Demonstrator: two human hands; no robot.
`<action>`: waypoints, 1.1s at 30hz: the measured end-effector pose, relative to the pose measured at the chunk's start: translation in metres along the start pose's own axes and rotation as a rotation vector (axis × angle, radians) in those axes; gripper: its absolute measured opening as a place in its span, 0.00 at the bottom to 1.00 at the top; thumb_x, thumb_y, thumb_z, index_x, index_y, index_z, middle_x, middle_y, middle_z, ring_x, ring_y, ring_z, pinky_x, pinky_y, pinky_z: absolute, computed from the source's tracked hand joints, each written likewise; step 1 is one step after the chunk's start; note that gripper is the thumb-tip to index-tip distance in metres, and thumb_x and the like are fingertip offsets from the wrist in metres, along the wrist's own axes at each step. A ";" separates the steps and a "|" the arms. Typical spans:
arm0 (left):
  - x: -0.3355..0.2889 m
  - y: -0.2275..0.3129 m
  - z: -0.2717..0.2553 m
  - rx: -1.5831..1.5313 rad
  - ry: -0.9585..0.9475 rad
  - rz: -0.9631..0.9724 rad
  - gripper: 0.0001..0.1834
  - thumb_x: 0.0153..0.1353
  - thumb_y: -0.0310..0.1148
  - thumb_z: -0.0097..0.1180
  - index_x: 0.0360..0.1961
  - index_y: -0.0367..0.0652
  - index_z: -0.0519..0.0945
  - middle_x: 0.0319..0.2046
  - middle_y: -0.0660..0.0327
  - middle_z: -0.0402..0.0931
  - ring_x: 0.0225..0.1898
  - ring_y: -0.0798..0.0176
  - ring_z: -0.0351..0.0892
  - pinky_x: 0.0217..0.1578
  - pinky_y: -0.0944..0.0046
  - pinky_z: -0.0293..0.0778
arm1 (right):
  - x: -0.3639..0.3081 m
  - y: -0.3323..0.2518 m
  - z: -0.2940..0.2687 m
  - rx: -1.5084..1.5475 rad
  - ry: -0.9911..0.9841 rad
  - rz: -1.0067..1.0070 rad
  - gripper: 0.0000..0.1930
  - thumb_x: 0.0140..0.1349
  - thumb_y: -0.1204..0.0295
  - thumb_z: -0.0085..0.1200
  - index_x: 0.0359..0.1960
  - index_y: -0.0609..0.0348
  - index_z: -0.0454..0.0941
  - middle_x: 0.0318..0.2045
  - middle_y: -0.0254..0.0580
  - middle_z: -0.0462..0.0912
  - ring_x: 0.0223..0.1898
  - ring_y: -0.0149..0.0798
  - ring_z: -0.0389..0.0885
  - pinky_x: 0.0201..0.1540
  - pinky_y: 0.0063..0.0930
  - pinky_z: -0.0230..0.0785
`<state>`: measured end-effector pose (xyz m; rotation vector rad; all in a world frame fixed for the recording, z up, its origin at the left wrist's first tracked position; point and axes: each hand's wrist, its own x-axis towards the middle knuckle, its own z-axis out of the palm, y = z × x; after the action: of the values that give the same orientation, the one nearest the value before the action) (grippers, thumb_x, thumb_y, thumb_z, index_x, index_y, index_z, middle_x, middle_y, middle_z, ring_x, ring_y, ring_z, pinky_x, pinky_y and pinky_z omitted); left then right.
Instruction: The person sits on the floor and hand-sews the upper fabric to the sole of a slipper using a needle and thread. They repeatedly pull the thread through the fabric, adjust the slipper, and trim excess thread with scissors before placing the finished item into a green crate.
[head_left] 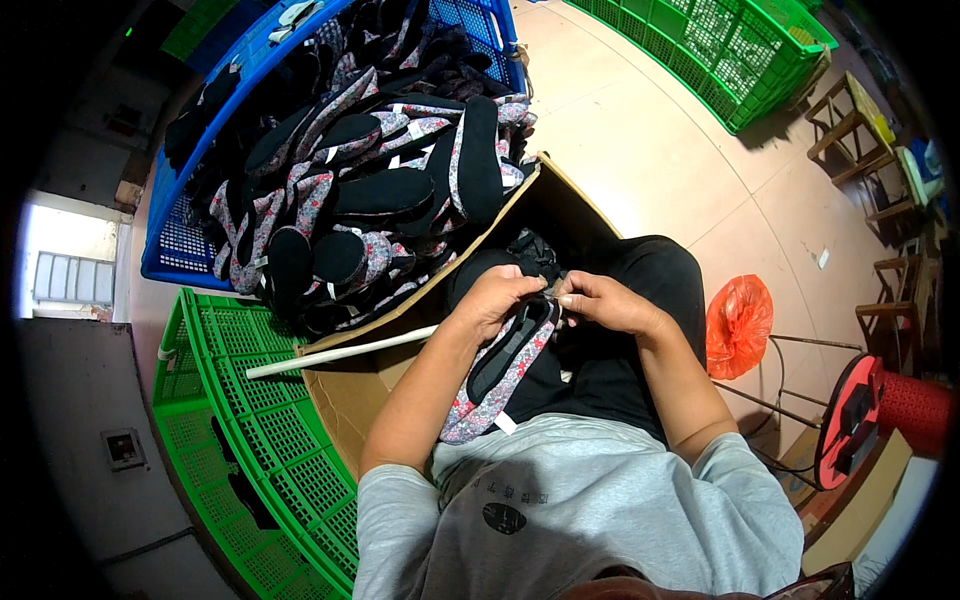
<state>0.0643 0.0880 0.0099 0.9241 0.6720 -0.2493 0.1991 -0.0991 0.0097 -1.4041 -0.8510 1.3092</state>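
Observation:
A floral slipper [516, 380] with a black lining and a small white tag lies across my lap, its opening facing up. My left hand [496, 298] is closed on the slipper's far end, thumb and fingers pinched. Close beside it, my right hand [603, 302] pinches the same end from the other side. What lies right between the fingertips is too small to make out. Just beyond my hands is a heap of similar slippers [385, 192] with black soles and floral sides, many with white tags.
The heap fills a blue crate [180, 235] beside an open cardboard box [345, 400]. A white rod [340, 352] crosses the box near my left forearm. Green crates [255, 400] stand left and far right. An orange plastic bag [740, 328] and a red-topped stool [845, 420] are right.

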 end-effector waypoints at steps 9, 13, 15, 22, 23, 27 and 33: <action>0.005 0.012 0.010 0.217 0.018 -0.001 0.03 0.62 0.27 0.60 0.34 0.39 0.81 0.27 0.65 0.80 0.24 0.73 0.74 0.27 0.73 0.70 | 0.001 0.003 0.001 -0.017 0.001 0.019 0.08 0.71 0.69 0.52 0.37 0.61 0.74 0.29 0.34 0.78 0.31 0.28 0.77 0.38 0.25 0.72; -0.002 0.022 0.023 0.243 0.014 -0.015 0.02 0.61 0.27 0.60 0.32 0.41 0.81 0.25 0.66 0.79 0.23 0.74 0.72 0.26 0.73 0.68 | 0.000 -0.002 0.004 0.007 0.013 0.056 0.08 0.71 0.69 0.51 0.36 0.61 0.74 0.29 0.34 0.77 0.31 0.27 0.77 0.37 0.25 0.71; 0.000 0.024 0.023 0.311 0.025 -0.013 0.02 0.61 0.27 0.59 0.31 0.41 0.81 0.25 0.66 0.79 0.23 0.74 0.73 0.26 0.73 0.68 | 0.000 -0.005 0.005 0.009 0.014 0.079 0.09 0.71 0.68 0.51 0.36 0.60 0.73 0.28 0.33 0.77 0.30 0.27 0.77 0.36 0.25 0.71; 0.014 0.017 0.017 0.362 0.024 0.005 0.02 0.59 0.26 0.59 0.31 0.41 0.82 0.26 0.65 0.80 0.24 0.73 0.75 0.27 0.73 0.69 | 0.002 -0.005 0.007 0.100 0.002 0.125 0.08 0.72 0.66 0.51 0.37 0.57 0.73 0.29 0.30 0.75 0.30 0.25 0.75 0.34 0.22 0.69; 0.015 0.016 0.016 0.373 0.024 0.006 0.02 0.60 0.26 0.59 0.31 0.41 0.82 0.26 0.65 0.80 0.24 0.73 0.75 0.27 0.73 0.69 | 0.003 -0.003 0.007 0.105 0.003 0.120 0.08 0.72 0.66 0.51 0.36 0.56 0.73 0.29 0.30 0.75 0.30 0.25 0.75 0.34 0.21 0.69; 0.021 0.014 0.011 0.407 0.027 0.010 0.02 0.60 0.27 0.59 0.31 0.41 0.82 0.27 0.64 0.81 0.24 0.73 0.75 0.27 0.72 0.69 | 0.001 -0.010 0.009 0.110 0.008 0.133 0.09 0.72 0.66 0.51 0.35 0.56 0.72 0.27 0.29 0.74 0.29 0.24 0.73 0.32 0.21 0.66; 0.021 0.014 0.011 0.413 0.043 0.029 0.02 0.59 0.28 0.61 0.29 0.42 0.82 0.25 0.66 0.79 0.23 0.73 0.73 0.25 0.72 0.67 | 0.001 -0.012 0.012 0.148 0.025 0.141 0.08 0.73 0.64 0.49 0.35 0.50 0.71 0.24 0.26 0.73 0.23 0.21 0.64 0.25 0.16 0.55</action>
<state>0.0917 0.0889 0.0099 1.3362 0.6581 -0.3508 0.1891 -0.0925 0.0213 -1.3795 -0.6342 1.4284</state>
